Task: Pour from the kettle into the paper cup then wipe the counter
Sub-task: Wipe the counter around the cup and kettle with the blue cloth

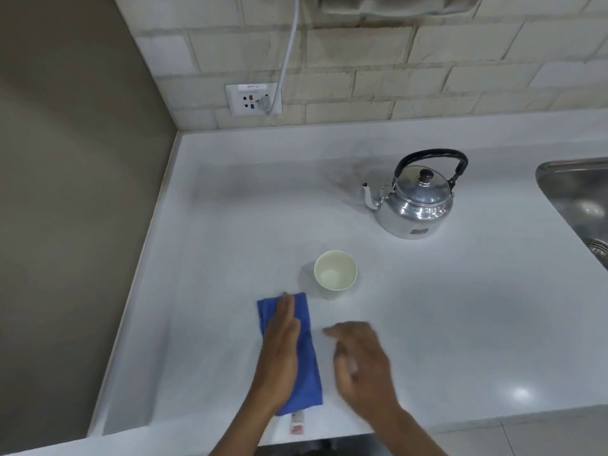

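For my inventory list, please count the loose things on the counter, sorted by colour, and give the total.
Silver: 1, the kettle
White: 1, the paper cup
Blue: 1, the cloth, under the left hand
Total: 3

A white stone counter fills the view, with a bright ceiling-light glare at five o'clock. Behind it, from twelve to two o'clock, runs a pale brick-tile backsplash. A white wall socket sits at eleven o'clock — a grey cord plugged in, rising upward. A plain taupe wall stands at nine o'clock — a steel sink at three.
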{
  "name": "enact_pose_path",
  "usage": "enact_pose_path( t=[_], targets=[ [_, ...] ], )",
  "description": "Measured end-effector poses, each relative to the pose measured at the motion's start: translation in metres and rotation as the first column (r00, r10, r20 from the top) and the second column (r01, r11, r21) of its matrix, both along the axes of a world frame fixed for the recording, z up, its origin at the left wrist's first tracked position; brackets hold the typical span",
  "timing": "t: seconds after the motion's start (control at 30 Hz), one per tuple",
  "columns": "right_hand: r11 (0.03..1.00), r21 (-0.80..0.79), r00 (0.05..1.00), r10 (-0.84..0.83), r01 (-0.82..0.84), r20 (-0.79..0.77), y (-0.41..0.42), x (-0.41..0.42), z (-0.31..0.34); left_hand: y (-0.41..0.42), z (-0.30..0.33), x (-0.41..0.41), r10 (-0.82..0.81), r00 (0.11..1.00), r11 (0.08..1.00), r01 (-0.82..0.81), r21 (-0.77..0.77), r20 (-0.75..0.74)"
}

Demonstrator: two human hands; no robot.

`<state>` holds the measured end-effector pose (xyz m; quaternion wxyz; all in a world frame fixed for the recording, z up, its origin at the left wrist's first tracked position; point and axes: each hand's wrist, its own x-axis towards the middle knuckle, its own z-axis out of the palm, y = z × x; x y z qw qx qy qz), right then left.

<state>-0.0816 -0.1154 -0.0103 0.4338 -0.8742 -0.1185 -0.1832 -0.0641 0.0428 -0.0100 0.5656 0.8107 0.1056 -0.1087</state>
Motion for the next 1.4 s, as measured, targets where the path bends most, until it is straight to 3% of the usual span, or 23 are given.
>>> enact_pose_path(
  t=[0.03,0.1,0.3,0.43,0.53,0.67,0.8,0.9,1.17,1.3,1.4],
  targets=[
    [0.996,-0.038,0.996,0.079,-0.080,-0.035,0.017,-0.004,0.002,0.008,0.008,0.002,0.132,0.991,0.986,-0.133,-0.103,-0.014],
    [0.969,-0.180,0.983,0.155,-0.170,-0.095,0.053,-0.002,0.001,0.027,0.020,0.004,0.250,0.966,0.964,-0.241,-0.115,0.072],
    [0.777,-0.559,0.936,0.106,-0.289,-0.336,0.099,0.020,-0.014,0.055,0.017,0.012,0.088,0.952,0.957,-0.163,0.240,0.294],
    [0.777,-0.571,0.952,0.114,-0.264,-0.284,0.065,-0.004,-0.017,0.044,0.013,0.014,0.013,0.952,0.960,-0.097,0.263,0.307],
    [0.785,-0.573,0.949,0.059,-0.236,-0.309,0.021,-0.023,-0.021,0.034,0.010,0.017,-0.113,0.941,0.928,-0.014,0.372,0.317],
    [0.791,-0.607,0.941,-0.147,-0.072,-0.303,-0.043,-0.022,-0.021,0.022,0.004,0.026,-0.273,0.890,0.828,0.024,0.560,0.365],
    [0.770,-0.624,0.879,-0.382,0.133,-0.284,-0.083,0.025,-0.017,0.020,-0.004,0.046,-0.293,0.913,0.741,0.029,0.671,0.285],
    [0.778,-0.597,0.828,-0.458,0.197,-0.323,-0.075,0.082,-0.015,0.017,-0.009,0.060,-0.314,0.919,0.677,0.041,0.735,0.238],
    [0.786,-0.615,0.955,-0.130,-0.064,-0.266,-0.086,0.083,-0.020,0.016,-0.024,0.068,-0.342,0.924,0.543,0.046,0.838,0.171],
    [0.781,-0.625,0.962,-0.164,-0.008,-0.217,-0.088,0.124,-0.019,0.016,-0.025,0.069,-0.355,0.920,0.518,0.046,0.854,0.166],
    [0.760,-0.645,0.967,-0.094,-0.083,-0.236,-0.069,0.167,-0.011,0.016,-0.022,0.070,-0.364,0.914,0.527,0.042,0.849,0.181]
  ],
)
